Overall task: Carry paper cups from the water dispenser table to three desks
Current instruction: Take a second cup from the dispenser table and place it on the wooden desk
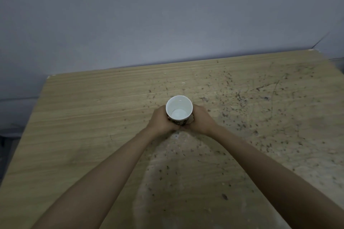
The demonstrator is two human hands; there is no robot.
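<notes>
The cup [179, 110] is paper, white inside, with a dark printed pattern on its outer wall. It stands upright, mouth open upward, over the desk [93, 117] middle, nearer the far edge.

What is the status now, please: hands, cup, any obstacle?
Left hand and right hand both clasp the paper cup. Cup upright over the wooden desk, looks empty. Nothing in the way.
</notes>
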